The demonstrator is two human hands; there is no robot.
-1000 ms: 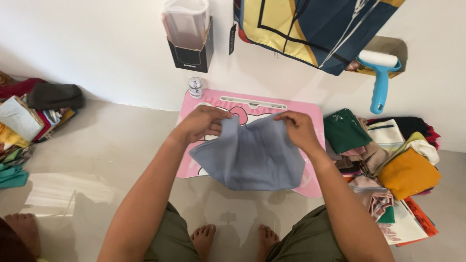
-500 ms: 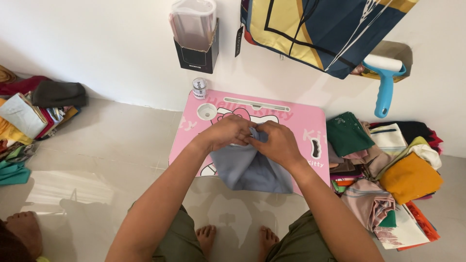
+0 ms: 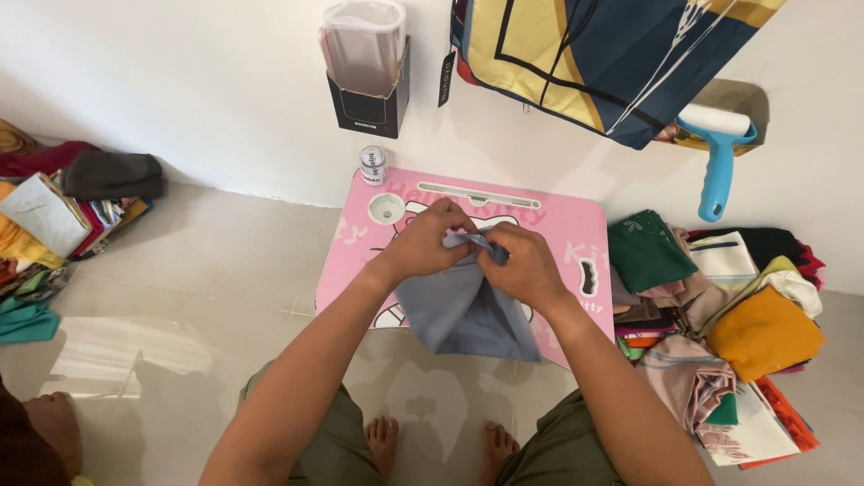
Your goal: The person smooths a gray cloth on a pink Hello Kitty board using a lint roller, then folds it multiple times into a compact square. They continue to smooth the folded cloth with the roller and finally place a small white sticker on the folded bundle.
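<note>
Pink lap desk (image 3: 576, 236) | blue-grey cloth (image 3: 463, 310) seemingly pinched between both hands' fingers (image 3: 468, 236)

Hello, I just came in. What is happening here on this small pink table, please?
A person sitting on the floor holds a grey-blue cloth over a small pink table. The left hand and right hand pinch its top edge together at the middle, and the rest hangs down toward the person's knees. A pile of folded clothes lies to the right, and another pile to the left. A blue lint roller rests against the wall.
</note>
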